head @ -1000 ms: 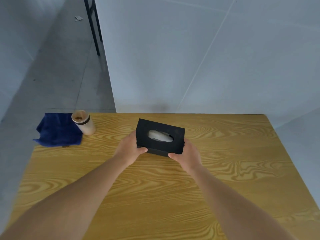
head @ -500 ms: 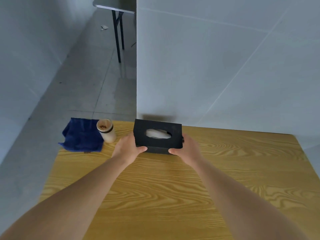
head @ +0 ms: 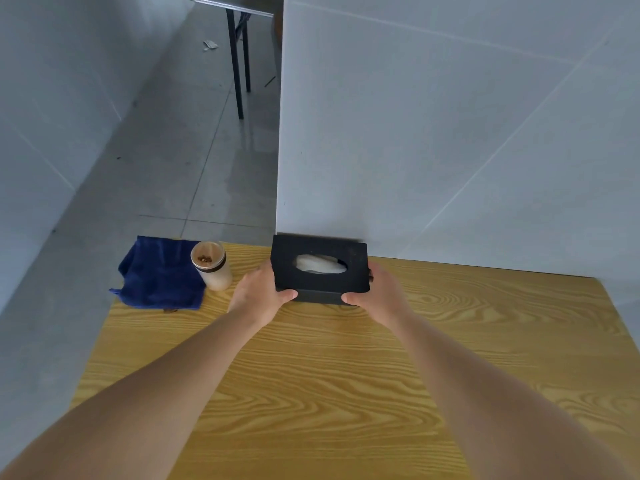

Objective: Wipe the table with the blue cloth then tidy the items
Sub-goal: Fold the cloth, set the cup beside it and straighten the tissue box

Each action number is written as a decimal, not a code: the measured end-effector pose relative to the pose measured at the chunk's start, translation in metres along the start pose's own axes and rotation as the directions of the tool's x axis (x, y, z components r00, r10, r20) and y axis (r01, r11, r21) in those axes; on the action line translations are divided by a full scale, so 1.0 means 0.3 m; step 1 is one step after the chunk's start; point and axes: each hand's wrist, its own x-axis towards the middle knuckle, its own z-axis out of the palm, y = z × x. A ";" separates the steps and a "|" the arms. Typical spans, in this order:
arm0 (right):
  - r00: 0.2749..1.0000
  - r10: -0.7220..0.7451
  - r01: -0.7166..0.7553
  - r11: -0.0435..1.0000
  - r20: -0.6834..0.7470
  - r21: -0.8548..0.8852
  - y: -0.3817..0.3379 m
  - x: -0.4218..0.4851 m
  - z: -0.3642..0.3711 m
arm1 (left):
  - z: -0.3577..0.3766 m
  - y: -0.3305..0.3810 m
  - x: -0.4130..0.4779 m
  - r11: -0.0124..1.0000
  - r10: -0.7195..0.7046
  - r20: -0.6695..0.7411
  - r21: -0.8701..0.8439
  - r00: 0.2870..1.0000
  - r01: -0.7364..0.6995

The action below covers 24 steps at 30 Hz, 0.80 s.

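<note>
A black tissue box with white tissue showing in its oval slot is at the far edge of the wooden table, close to the white wall panel. My left hand grips its left end and my right hand grips its right end. The blue cloth lies crumpled on the table's far left corner, hanging a little over the edge. A beige cup with a dark band and brown bits inside stands just right of the cloth, left of my left hand.
A white wall panel rises directly behind the table's far edge. Grey floor lies to the left, with a folding table's black legs farther back. The table's left edge drops to the floor.
Both hands have carried the tissue box away from me, from the table's middle to its far edge by the wall. The view has tilted up. Cloth and cup have not moved.
</note>
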 end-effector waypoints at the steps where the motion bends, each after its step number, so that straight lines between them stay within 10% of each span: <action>1: 1.000 0.000 0.000 1.000 0.002 0.001 0.002 0.004 0.001 | -0.002 0.000 0.007 1.000 -0.004 0.004 0.003 1.000 0.004; 18: 0.999 0.023 -0.018 0.993 0.045 -0.116 -0.005 0.026 -0.008 | 0.012 0.013 0.035 0.989 -0.036 0.008 0.146 0.999 0.035; 24: 0.981 0.076 -0.130 0.940 -0.176 -0.317 -0.043 -0.079 0.055 | -0.015 0.036 -0.063 0.990 -0.070 0.050 0.128 0.996 0.063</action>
